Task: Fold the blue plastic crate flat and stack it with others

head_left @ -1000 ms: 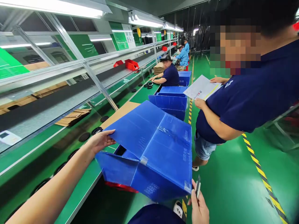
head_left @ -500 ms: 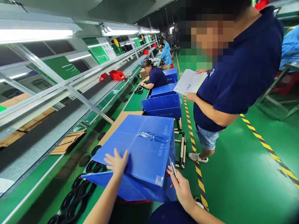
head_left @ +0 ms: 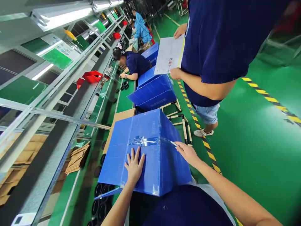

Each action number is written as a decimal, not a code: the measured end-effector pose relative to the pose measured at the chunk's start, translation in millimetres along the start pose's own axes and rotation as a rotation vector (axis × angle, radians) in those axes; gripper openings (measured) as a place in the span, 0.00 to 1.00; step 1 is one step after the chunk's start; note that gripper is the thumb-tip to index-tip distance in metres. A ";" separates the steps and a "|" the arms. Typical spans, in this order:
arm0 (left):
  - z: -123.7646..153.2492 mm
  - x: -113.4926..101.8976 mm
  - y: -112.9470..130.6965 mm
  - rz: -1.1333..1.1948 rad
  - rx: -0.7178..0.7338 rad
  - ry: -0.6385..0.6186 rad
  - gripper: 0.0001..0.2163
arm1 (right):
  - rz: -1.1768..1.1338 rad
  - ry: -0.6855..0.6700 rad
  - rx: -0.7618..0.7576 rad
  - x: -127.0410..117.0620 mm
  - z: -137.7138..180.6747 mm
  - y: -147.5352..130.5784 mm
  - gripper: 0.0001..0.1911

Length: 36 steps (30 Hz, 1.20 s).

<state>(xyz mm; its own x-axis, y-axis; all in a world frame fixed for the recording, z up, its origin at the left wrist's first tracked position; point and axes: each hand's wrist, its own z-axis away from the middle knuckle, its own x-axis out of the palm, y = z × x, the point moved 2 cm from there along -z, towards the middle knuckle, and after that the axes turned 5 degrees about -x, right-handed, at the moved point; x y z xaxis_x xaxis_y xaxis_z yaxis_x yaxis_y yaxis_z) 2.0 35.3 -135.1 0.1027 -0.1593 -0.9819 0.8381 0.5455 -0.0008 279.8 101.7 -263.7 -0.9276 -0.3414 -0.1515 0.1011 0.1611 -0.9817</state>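
One blue corrugated-plastic box (head_left: 145, 150) fills the lower middle of the frame, turned so that a broad flat face looks up, with the edge of the green workbench (head_left: 70, 188) under its left side. Its walls are glossy and ribbed, faint white print runs along the right-hand face, and a strip of clear, wrinkled tape (head_left: 141, 140) crosses the seam on the top face. A loose flap pokes out at its lower left corner.

The left hand (head_left: 134, 164) lies flat on that top face just below the tape, fingers spread and pressing down, gripping nothing. The right hand (head_left: 187, 152) sits at the box's right edge, pinched around a thin blade-like tool (head_left: 173, 143) whose tip meets the end of the tape.

Black rings (head_left: 100, 201) lie on the bench below the box, at the lower left. Flattened brown cardboard (head_left: 77, 158) is stacked further left, and a tan sheet (head_left: 122, 117) shows behind the box. More blue boxes (head_left: 154, 94) stand beyond it in the middle of the frame. At the upper right a person in a dark shirt holds a printed sheet of paper (head_left: 169, 55). Another person (head_left: 135, 64) leans over the bench in the upper middle, near a red bin (head_left: 92, 76).
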 end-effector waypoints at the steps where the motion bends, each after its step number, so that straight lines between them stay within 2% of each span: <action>1: -1.3 0.1 -1.6 0.004 0.001 -0.003 0.28 | 0.021 -0.017 -0.065 1.0 -6.8 2.4 0.20; 4: -3.4 2.5 -5.7 0.002 0.000 -0.006 0.28 | 0.085 -0.028 -0.180 10.1 -26.8 8.7 0.18; 8: -4.1 6.9 -10.7 -0.013 -0.012 -0.005 0.27 | 0.190 -0.013 -0.215 24.0 -45.3 18.8 0.17; 12: -5.6 8.5 -14.1 -0.017 -0.023 -0.009 0.27 | 0.289 0.000 -0.257 31.3 -48.7 20.6 0.17; 19: -8.8 8.5 -16.5 -0.001 -0.029 -0.025 0.28 | 0.487 0.028 -0.353 28.5 -48.4 7.3 0.16; 27: -16.6 10.5 -22.7 0.003 0.025 -0.018 0.28 | 0.472 0.061 -0.337 35.3 -43.2 21.2 0.14; 36: -20.1 14.6 -33.6 -0.007 0.046 -0.008 0.28 | 0.477 -0.029 -0.371 30.0 -46.7 25.7 0.15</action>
<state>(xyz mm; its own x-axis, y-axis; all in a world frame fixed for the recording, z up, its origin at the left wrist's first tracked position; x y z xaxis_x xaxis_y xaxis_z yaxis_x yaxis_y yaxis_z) -35.4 31.2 -153.2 0.1008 -0.1702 -0.9802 0.8625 0.5060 0.0008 237.8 138.8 -288.1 -0.8002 -0.1763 -0.5732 0.3666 0.6127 -0.7002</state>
